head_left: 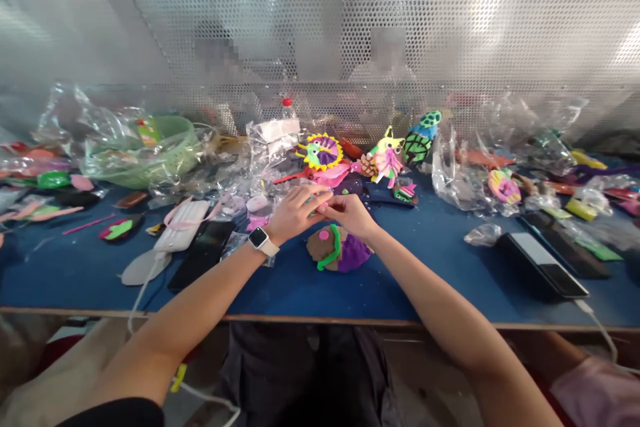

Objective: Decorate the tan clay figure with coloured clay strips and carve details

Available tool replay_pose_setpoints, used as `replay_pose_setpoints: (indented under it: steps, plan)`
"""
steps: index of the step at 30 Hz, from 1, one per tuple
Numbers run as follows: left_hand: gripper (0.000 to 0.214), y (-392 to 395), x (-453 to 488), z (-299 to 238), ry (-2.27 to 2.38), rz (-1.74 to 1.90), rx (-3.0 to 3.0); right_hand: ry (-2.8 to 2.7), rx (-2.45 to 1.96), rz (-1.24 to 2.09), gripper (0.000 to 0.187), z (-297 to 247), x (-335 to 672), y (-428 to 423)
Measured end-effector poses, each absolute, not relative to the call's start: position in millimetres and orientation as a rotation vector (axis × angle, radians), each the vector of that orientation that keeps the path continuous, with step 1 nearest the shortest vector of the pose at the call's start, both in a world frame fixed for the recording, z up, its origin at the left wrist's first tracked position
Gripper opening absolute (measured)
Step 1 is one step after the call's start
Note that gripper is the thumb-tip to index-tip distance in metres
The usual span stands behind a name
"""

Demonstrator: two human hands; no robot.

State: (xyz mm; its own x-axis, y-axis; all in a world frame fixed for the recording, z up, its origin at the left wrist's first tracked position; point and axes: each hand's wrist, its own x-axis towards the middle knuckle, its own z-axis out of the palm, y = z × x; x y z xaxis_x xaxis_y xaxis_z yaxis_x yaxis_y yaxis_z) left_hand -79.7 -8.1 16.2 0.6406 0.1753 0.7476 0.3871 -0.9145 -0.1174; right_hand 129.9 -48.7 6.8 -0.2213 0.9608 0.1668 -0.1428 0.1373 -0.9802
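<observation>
My left hand [297, 211], with a pale-banded watch at the wrist, meets my right hand [353, 215] over the table. The fingers of both are pressed together, and a tiny pinkish spot shows between the fingertips; what it is, I cannot make out. Just below them on the table lies a modelling clay figure [320, 248] in brown, with a green strip, a pink dot and a purple part. Beyond my hands stand a yellow-rimmed clay figure [323, 152], a yellow and pink cat-like figure [389, 157] and a green and blue turtle-like figure [420, 140].
A green basket [175, 153] with plastic wrap stands at left. White power bank [183, 227] and black phone [203, 253] lie near my left forearm; another device [543, 267] is at right. Behind rises a perforated metal screen [320, 33]. Other people sit at both sides.
</observation>
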Motion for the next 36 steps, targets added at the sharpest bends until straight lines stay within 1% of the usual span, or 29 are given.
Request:
replay_pose_setpoints:
  steps: [2, 4, 6, 12, 17, 26, 29, 33, 36]
  plan:
    - [0.045, -7.8, -78.5, 15.1, -0.431, -1.082, -2.678, -1.371, -0.922, 1.267, 0.052, 3.8, 134.5, -49.9]
    - [0.049, -7.4, -77.3, 12.3, -0.390, -1.033, -2.744, -1.372, -0.967, 1.238, 0.051, 2.3, 139.8, -50.8]
    - [0.047, -6.7, -76.0, 9.0, -0.380, -1.012, -2.780, -1.371, -0.998, 1.239, 0.051, 2.0, 144.4, -50.7]
    - [0.029, -6.1, -74.1, 4.6, -0.527, -1.091, -2.752, -1.391, -0.997, 1.260, 0.055, -1.3, 148.5, -46.8]
    - [0.036, -5.3, -75.0, 6.1, -0.503, -1.084, -2.737, -1.393, -1.013, 1.232, 0.058, -1.4, 149.2, -47.7]
    - [0.040, -7.8, -73.6, 6.0, -0.616, -1.078, -2.672, -1.405, -1.031, 1.235, 0.061, -2.1, 141.2, -55.3]
    - [0.041, -10.4, -75.4, 6.7, -0.549, -1.077, -2.603, -1.411, -1.065, 1.184, 0.063, 1.3, 139.5, -56.3]
    - [0.034, -12.1, -79.7, 10.0, -0.499, -0.971, -2.525, -1.458, -1.041, 1.191, 0.059, 10.2, 134.9, -59.1]
    - [0.031, -15.6, -80.8, 11.5, -0.494, -0.971, -2.484, -1.418, -1.033, 1.159, 0.057, 10.5, 128.3, -64.1]
